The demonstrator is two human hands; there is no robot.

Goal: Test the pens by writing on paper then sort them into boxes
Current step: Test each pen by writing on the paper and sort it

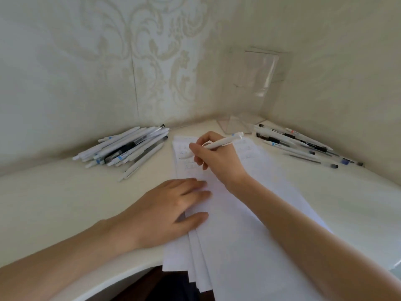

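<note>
My right hand (217, 158) grips a white pen (219, 144), its tip down on the far end of a stack of white paper sheets (243, 235) that carries faint pen marks. My left hand (171, 211) lies flat with spread fingers on the left edge of the paper, holding nothing. A heap of several mostly white pens (128, 148) rests on the table to the left of the paper. A second, looser group of pens (299, 144) lies to the right near the wall.
A clear plastic box (256, 88) stands upright in the corner against the patterned wall, with another clear piece (236, 123) at its foot. The cream table (65, 203) curves at its front edge; the paper overhangs it.
</note>
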